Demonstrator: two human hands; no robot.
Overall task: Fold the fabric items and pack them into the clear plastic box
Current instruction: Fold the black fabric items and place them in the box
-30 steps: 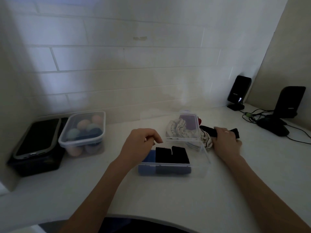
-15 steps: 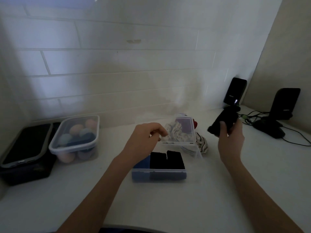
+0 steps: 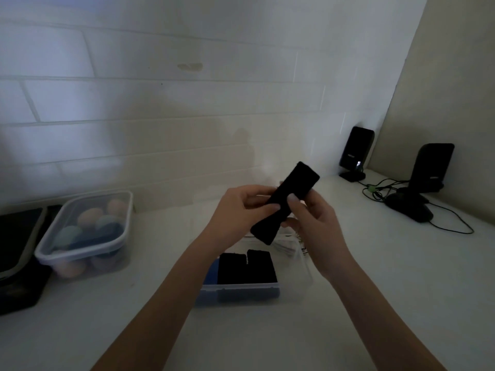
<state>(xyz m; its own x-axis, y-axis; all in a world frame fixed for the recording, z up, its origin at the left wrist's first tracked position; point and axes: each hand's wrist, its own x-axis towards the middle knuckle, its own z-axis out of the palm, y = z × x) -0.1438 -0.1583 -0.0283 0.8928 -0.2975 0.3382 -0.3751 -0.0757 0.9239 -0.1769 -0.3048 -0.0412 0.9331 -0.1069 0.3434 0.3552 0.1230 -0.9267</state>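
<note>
Clear plastic box [image 3: 293,283] on table [image 3: 375,303], near centre; two black folded pieces [image 3: 246,267] and blue piece [image 3: 211,273] inside. Above box: black fabric strip [image 3: 285,202], tilted toward 1 o'clock, pinched by left hand [image 3: 235,212] and right hand [image 3: 316,223]. Lidded tub [image 3: 85,234] at 9 o'clock. Speakers [image 3: 356,151] at 2 o'clock.

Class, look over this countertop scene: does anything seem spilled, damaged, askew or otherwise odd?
Nothing looks spilled or broken. The black fabric strip is tilted in the air only because the left hand and right hand both hold it above the clear plastic box. The one blemish is a small mark on the wall tile.
</note>
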